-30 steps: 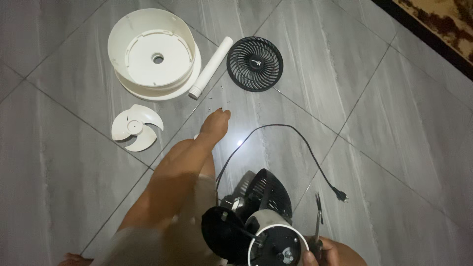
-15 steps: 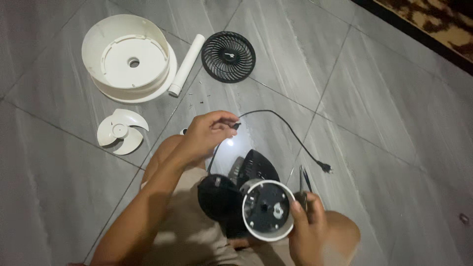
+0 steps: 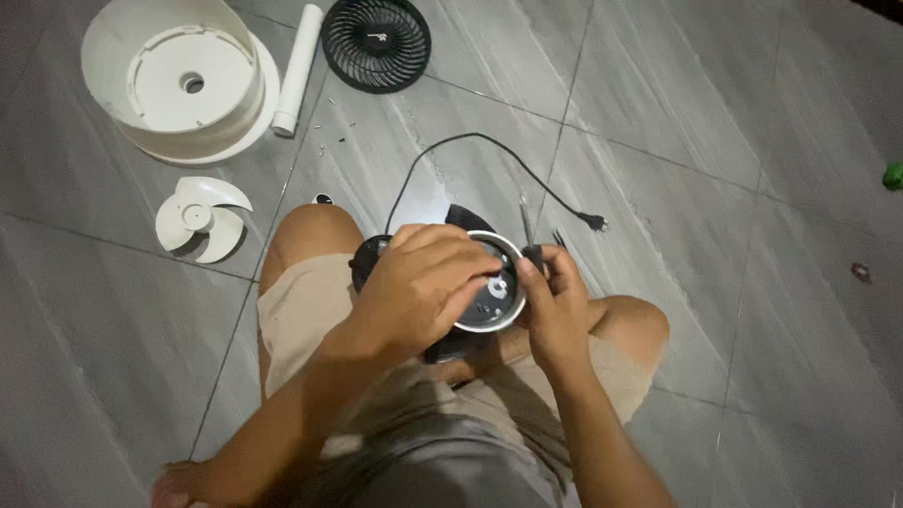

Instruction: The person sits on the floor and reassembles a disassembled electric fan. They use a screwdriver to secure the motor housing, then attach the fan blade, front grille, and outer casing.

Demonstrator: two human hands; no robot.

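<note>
A fan motor unit (image 3: 489,325), black with a white ring at its open end, rests on my lap. My left hand (image 3: 414,292) lies over it, fingertips pinched together inside the ring; what they pinch is mostly hidden. My right hand (image 3: 555,301) touches the ring's right rim and grips a thin metal tool (image 3: 524,221) that points up and away from me. A black power cord (image 3: 489,141) loops from the unit across the tiles to its plug (image 3: 593,223).
On the grey tiled floor at the far left stand a white round fan housing (image 3: 113,38), a white tube (image 3: 298,66) and a black grille (image 3: 376,42). A white three-blade propeller (image 3: 198,216) and several loose screws (image 3: 329,141) lie nearer.
My left hand drew back from the loose screws on the floor, pinching a small dark piece, and came down onto the motor unit. The right hand with the tool closed in on the ring.
</note>
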